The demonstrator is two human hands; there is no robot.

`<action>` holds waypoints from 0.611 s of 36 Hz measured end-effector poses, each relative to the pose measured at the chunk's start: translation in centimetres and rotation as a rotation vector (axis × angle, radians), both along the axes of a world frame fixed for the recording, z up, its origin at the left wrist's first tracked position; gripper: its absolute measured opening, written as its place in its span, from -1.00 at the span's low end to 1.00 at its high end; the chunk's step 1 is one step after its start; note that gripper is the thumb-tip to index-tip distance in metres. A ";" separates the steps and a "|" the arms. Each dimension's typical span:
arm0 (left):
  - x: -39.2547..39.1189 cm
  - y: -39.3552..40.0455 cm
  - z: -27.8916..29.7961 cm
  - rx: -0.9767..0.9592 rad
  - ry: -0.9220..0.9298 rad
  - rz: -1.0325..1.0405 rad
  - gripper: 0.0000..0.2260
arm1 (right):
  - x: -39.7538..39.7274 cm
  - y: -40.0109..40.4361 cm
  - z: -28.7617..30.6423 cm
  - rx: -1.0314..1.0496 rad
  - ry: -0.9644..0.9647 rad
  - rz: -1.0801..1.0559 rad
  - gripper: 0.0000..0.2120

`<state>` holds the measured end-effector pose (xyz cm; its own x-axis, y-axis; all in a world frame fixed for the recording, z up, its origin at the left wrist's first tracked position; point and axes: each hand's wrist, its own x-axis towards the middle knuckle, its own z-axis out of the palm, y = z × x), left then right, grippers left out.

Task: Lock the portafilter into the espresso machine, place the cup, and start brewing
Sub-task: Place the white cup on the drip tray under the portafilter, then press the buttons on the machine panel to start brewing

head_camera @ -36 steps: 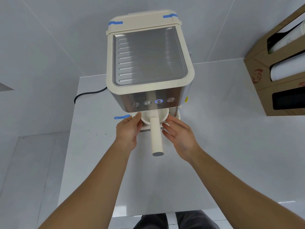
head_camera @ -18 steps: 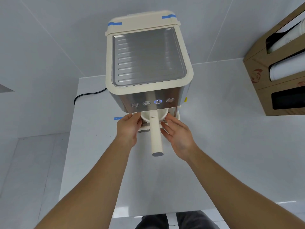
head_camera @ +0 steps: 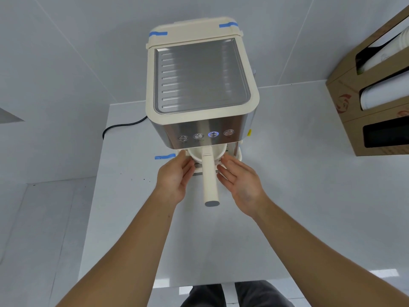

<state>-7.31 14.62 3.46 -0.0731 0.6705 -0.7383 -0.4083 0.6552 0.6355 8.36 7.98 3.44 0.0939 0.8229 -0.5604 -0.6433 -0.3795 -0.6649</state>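
The left hand [head_camera: 174, 177] and the right hand [head_camera: 240, 180] are held open, fingers loosely spread, one on each side of the portafilter [head_camera: 209, 171]; nothing is gripped by either. The fingertips of both are brought up close to the drip tray [head_camera: 197, 171] beneath the group head, and whether a cup is touched there cannot be told, since that space is hidden by the portafilter's basket and the fingers.

The portafilter is seated under the espresso machine [head_camera: 202, 85], and its long handle is pointed straight out toward the person, between the two palms. The handle's long axis is thus run along the line from the machine to the body, and neither hand is clearly nearer to it. By its centred position the handle is judged to be locked. The row of buttons [head_camera: 205, 135] is found just above and beyond the fingertips, one of them lit blue [head_camera: 213, 134]; a short reach upward is judged to be called for, with the right hand slightly better placed for it.

The machine is stood on a pale grey counter [head_camera: 287, 196], against a pale wall. A black cord [head_camera: 119, 126] is trailed off on the left, and a cardboard cup dispenser [head_camera: 376, 96] is mounted on the right.
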 end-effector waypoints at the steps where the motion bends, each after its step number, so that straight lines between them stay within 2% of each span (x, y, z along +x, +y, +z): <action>1: -0.1 -0.3 0.1 -0.002 -0.005 -0.003 -0.83 | 0.1 -0.2 0.1 -0.003 0.001 -0.001 -0.84; 12: -2.9 -5.1 2.2 0.025 -0.100 0.002 -0.78 | 2.1 -2.7 3.1 0.030 -0.071 -0.003 -0.83; 22: -5.9 -5.6 7.5 0.298 0.024 -0.040 -0.84 | 3.7 -3.6 9.8 0.308 -0.351 0.037 -0.78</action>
<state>-13.24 8.98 10.95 -0.0573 0.8602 -0.5068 -0.3681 0.4536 0.8116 12.05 4.40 13.27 0.2013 0.9524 -0.2291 -0.3489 -0.1488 -0.9253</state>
